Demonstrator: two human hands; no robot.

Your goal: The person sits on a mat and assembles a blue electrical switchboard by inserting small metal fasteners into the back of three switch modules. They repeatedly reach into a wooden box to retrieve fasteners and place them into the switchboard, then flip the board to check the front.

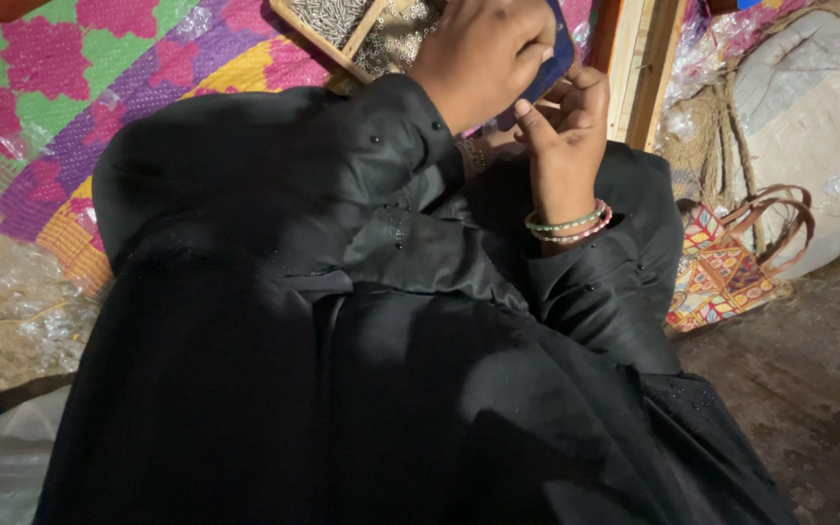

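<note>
Nearest the camera, your black garment (342,389) is filling most of the view and covering your lap. Beyond it, at the top edge, a dark blue flat piece (554,60) is sitting between your hands, mostly hidden. A woven colourful bag (726,267) is lying at your right, a patterned mat (99,87) at your left. Your left hand (483,58) is gripping the blue piece, fingers curled over it. Your right hand (566,131) is pinching narrowly beneath its edge. Farther off, a wooden tray (362,34) is holding small metal parts.
</note>
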